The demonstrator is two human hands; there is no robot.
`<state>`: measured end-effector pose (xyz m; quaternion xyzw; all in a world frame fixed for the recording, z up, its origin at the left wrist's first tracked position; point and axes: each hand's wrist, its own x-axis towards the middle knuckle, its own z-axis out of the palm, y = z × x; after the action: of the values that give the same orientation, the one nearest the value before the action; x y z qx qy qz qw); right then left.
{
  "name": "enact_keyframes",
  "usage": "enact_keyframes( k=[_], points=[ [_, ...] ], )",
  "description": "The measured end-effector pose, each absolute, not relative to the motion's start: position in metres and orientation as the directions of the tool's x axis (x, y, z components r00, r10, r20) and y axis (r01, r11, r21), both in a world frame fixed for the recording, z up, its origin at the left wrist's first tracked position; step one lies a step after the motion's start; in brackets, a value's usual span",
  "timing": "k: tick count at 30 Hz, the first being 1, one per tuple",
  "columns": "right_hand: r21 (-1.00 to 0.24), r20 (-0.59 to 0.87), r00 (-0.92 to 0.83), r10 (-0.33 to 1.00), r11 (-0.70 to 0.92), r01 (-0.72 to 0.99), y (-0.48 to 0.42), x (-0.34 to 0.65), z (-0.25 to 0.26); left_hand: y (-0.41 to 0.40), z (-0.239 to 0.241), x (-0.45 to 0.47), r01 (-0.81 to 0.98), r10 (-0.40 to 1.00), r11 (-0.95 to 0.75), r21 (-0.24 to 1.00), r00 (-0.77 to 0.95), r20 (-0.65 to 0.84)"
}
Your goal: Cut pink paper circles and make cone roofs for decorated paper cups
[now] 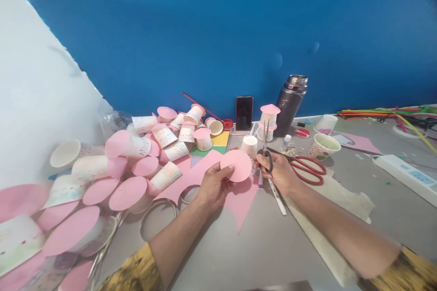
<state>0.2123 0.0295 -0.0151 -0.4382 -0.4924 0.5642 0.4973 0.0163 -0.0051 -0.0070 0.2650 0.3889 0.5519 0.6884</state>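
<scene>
Head view: the left hand (pixel 214 185) pinches a pink paper disc (pixel 238 166) over the middle of the worktop (pixel 252 254), already cut round, still flat; the right hand (pixel 277 172) grips black-handled scissors (pixel 265 149) point-up. Disc-topped paper cups (pixel 186 132) crowd the worktop's left edge; one upturned cup (pixel 249 146), nearer the back edge, stands bare.

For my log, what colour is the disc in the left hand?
The disc is pink, as the head view shows.

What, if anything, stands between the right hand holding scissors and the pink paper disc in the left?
Nothing visible: the right hand is close beside the pink paper disc, and the white cup stands farther back.
</scene>
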Motion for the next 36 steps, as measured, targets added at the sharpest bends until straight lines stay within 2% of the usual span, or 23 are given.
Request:
enact_keyframes(
  k=[9, 14, 20, 24, 28, 31, 36],
  points=[
    [-0.999, -0.007, -0.105, 0.994, -0.012, -0.04, 0.019, 0.207, -0.008, -0.01, -0.007, 0.022, -0.583, 0.96, 0.281, 0.762, 0.187, -0.21],
    [-0.999, 0.043, -0.009, 0.999, 0.043, -0.02, 0.023, 0.209, -0.006, -0.015, -0.004, 0.02, -0.459, 0.938, 0.328, 0.826, 0.26, -0.228],
    [-0.997, 0.07, 0.015, 0.997, 0.07, 0.015, 0.02, 0.208, -0.003, -0.017, -0.004, 0.022, -0.448, 0.946, 0.3, 0.842, 0.254, -0.202],
    [-0.997, 0.045, -0.068, 0.997, 0.049, 0.055, 0.016, 0.209, -0.003, -0.01, -0.002, 0.02, -0.443, 0.977, 0.212, 0.871, 0.113, -0.181],
    [-0.983, 0.022, -0.16, 0.987, 0.05, 0.174, 0.017, 0.214, -0.007, -0.004, 0.008, 0.011, -0.552, 0.991, 0.087, 0.83, -0.036, -0.128],
    [-0.968, -0.069, -0.298, 0.952, 0.009, 0.252, 0.014, 0.212, -0.009, -0.007, 0.012, 0.01, -0.577, 0.995, 0.101, 0.811, 0.067, -0.076],
    [-0.96, -0.127, -0.524, 0.842, 0.029, 0.279, -0.001, 0.202, -0.007, -0.022, 0.01, 0.019, -0.483, 0.928, 0.28, 0.829, 0.358, -0.105]
  ],
)
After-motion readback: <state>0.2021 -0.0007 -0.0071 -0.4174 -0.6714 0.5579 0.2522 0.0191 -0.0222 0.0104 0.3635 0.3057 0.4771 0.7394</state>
